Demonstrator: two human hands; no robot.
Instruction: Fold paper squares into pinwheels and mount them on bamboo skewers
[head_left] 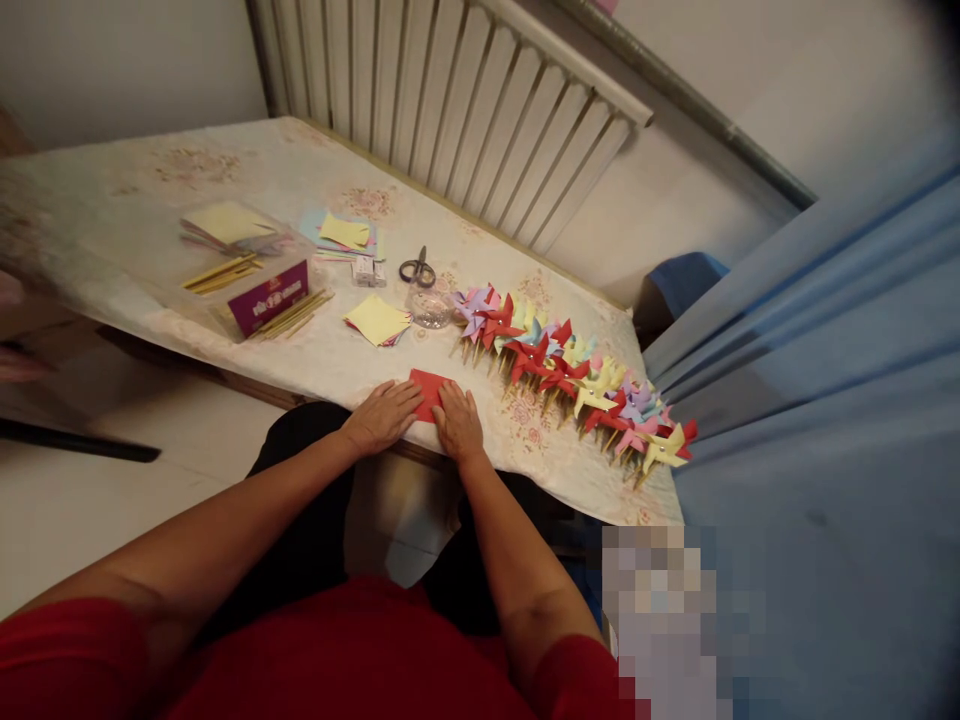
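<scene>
A red sheet of paper (430,390) lies flat at the near edge of the table. My left hand (382,414) rests on its left side with the fingers stretched out flat. On the right side of the sheet lies my right hand (459,418), its fingers also extended and pressing down. Just beyond the sheet is a small stack of cut paper squares (377,319), yellow on top. Many finished paper pinwheels (559,365) in red, yellow, purple, pink and blue stand in a long cluster to the right.
Black-handled scissors (417,270) lie behind a clear round dish (433,308). Small boxes (367,272) sit by more slit paper sheets (345,232). At left, a clear plastic box (217,310) holds wooden sticks (221,274), with more beside it. A radiator (442,110) and blue curtain (810,400) border the table.
</scene>
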